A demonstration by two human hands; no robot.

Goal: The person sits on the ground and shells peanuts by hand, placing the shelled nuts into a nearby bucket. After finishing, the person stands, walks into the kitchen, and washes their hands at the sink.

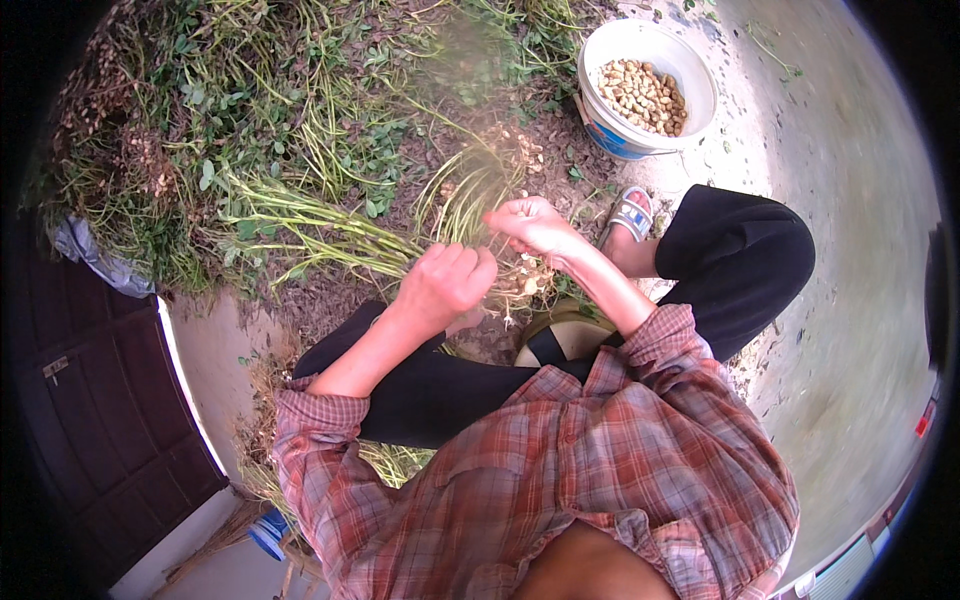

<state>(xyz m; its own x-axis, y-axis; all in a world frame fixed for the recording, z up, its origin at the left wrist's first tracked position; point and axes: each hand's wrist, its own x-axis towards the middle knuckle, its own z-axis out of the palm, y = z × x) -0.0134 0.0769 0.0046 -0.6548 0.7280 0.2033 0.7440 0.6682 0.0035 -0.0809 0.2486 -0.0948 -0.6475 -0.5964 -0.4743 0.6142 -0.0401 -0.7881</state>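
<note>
My left hand (448, 283) is closed around a bunch of green peanut stems (337, 229), whose leafless stalks fan out to the left. The root end of the bunch, with pale peanut pods (529, 279) hanging from thin roots, shows just right of that fist. Close above these roots, my right hand (538, 229) has its fingers curled on a pale peanut pod, partly hidden by the fingers. Another peanut plant (465, 195) lies beyond my hands, its pods (527, 154) towards the right; part of it is blurred.
A white bucket (709, 94) partly filled with picked peanuts (641, 96) stands at the upper right. A large heap of peanut plants (277, 112) covers the upper left. A dark panelled door (105, 397) is at the left. My sandalled foot (630, 221) rests below the bucket.
</note>
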